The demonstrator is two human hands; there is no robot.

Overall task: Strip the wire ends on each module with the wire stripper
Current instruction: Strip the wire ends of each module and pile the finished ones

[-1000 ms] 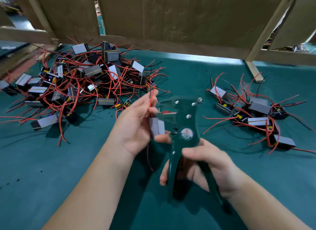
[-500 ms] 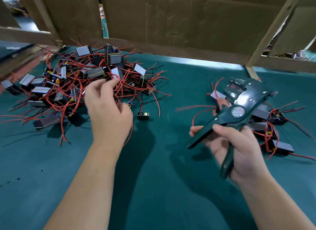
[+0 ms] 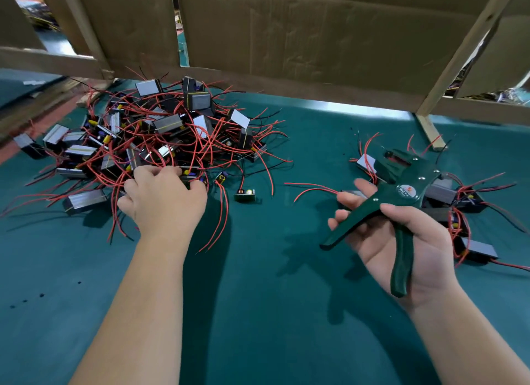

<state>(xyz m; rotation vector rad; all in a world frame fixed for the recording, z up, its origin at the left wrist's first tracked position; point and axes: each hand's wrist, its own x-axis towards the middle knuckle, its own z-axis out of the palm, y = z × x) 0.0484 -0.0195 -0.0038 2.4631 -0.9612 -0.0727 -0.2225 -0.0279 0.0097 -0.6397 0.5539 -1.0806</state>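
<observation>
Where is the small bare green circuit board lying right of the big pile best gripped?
Probably pinch the green circuit board across its left and right edges from above: it lies apart on the teal mat, components on top, its red wire leaving from the far side.

Fingertips (image 3: 160,172) of the left hand (image 3: 163,204) sink into the big pile (image 3: 172,126) of red-wired modules; whether they have hold of one, as seems likely, is hidden. The wire stripper (image 3: 401,189) covers part of the smaller group (image 3: 479,248). Both forearms (image 3: 137,313) leave the bottom edge.
</observation>
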